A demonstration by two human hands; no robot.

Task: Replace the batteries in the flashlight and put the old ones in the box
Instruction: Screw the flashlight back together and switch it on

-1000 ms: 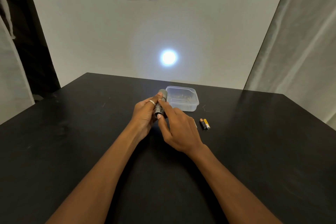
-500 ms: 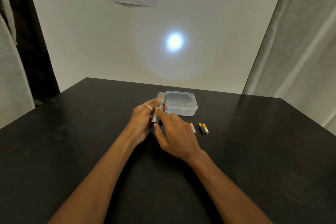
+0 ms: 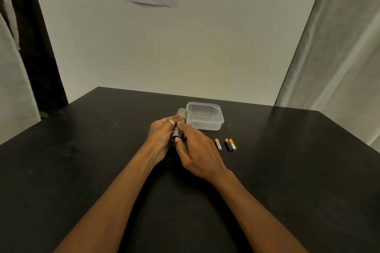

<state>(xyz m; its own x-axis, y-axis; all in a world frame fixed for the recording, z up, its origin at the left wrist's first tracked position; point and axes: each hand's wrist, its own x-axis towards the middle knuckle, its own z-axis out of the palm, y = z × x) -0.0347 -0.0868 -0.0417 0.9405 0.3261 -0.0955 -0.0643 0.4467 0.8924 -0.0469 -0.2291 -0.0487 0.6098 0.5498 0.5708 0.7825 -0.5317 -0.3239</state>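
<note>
We see the left hand (image 3: pixel 161 136), a ring on one finger, curled round a short silver-grey metal flashlight (image 3: pixel 182 113), held just above the black desk (image 3: pixel 82 170) with its head pointing away, tilted up. The right hand (image 3: pixel 198 151) pinches the flashlight's near end between thumb and forefinger. Just beyond the flashlight stands a clear plastic lidless box (image 3: pixel 221 112). Right of the hands lie a grey orange-tipped battery (image 3: pixel 218 144) and, near it, a black battery (image 3: pixel 228 144) touching a yellow battery (image 3: pixel 233 145).
</note>
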